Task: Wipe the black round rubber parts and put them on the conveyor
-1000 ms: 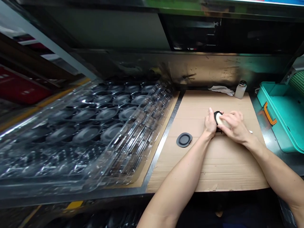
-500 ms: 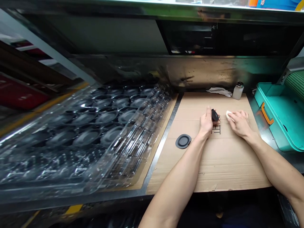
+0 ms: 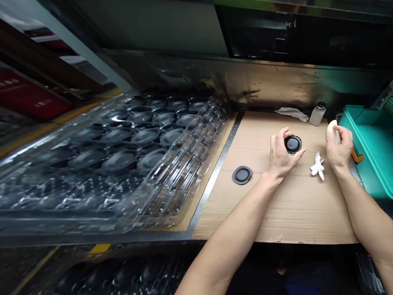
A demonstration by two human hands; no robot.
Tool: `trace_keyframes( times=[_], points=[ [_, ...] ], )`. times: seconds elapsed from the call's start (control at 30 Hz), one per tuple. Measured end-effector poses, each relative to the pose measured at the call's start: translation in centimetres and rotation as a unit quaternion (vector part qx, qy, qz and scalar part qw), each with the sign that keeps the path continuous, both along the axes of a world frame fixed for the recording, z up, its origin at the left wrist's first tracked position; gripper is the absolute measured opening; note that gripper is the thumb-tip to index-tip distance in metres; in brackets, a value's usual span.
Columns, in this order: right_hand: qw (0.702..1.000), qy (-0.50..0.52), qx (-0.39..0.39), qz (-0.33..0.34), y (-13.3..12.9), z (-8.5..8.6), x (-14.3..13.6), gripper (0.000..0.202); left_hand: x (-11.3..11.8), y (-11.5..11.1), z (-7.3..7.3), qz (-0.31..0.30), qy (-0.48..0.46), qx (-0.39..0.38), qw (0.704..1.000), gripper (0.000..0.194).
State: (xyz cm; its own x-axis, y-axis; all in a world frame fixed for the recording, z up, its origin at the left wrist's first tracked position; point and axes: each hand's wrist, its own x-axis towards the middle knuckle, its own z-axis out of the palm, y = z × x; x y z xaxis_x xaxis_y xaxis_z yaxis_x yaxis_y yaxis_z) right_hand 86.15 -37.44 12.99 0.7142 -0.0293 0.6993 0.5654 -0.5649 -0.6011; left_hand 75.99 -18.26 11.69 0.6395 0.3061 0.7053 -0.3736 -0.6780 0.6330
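Observation:
My left hand [image 3: 282, 153] is closed around the edge of a round black part [image 3: 293, 144], whose ringed face is turned up towards me. At the right, above the cardboard, my right hand [image 3: 339, 145] pinches a cream-white oval pad [image 3: 332, 126] between thumb and fingers. A crumpled white cloth [image 3: 317, 166] lies on the cardboard sheet [image 3: 276, 213] between my two hands. Left of my left forearm, a flat dark grey disc [image 3: 242, 175] with a ringed centre rests on the same sheet.
Clear plastic trays [image 3: 172, 180] holding several dark discs fill the left of the bench. At the back stand a small bottle [image 3: 317, 114] with a metal cap and a flat white cloth [image 3: 291, 113]. A teal bin [image 3: 373, 159] sits at the right.
My right hand has moved right and up with the white pad. The crumpled white cloth now shows on the cardboard. My left hand has turned the black part so its face shows. The view has shifted.

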Motion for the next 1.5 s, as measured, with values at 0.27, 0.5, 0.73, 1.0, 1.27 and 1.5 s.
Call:
trace_keyframes(
  times=[0.27,0.5,0.73,1.0,1.27,1.5],
  points=[
    [0.937,0.164,-0.308,0.016,-1.4,-2.8,1.3,0.042,-0.2,-0.1,0.5,0.007,0.025,0.008,1.000,0.080],
    [0.942,0.150,-0.299,0.012,-1.8,-3.0,1.7,0.047,0.7,1.7,-0.3,0.003,0.249,0.056,0.967,0.034],
    [0.955,0.129,-0.267,0.003,-2.0,-3.2,2.8,0.044,0.3,2.4,0.2,0.042,0.341,0.159,0.926,0.039],
    [0.938,0.176,-0.296,-0.029,-1.8,-2.7,3.5,0.044,-7.5,5.9,3.3,-0.146,0.312,0.194,0.918,0.061],
    [0.941,0.167,-0.293,-0.025,-1.8,-3.2,4.0,0.044,-12.9,15.0,4.2,-0.111,0.357,0.148,0.916,0.091],
    [0.943,0.157,-0.291,-0.029,-2.2,-3.4,4.5,0.050,-10.8,14.1,3.4,-0.182,0.363,0.170,0.898,0.086]
  ],
)
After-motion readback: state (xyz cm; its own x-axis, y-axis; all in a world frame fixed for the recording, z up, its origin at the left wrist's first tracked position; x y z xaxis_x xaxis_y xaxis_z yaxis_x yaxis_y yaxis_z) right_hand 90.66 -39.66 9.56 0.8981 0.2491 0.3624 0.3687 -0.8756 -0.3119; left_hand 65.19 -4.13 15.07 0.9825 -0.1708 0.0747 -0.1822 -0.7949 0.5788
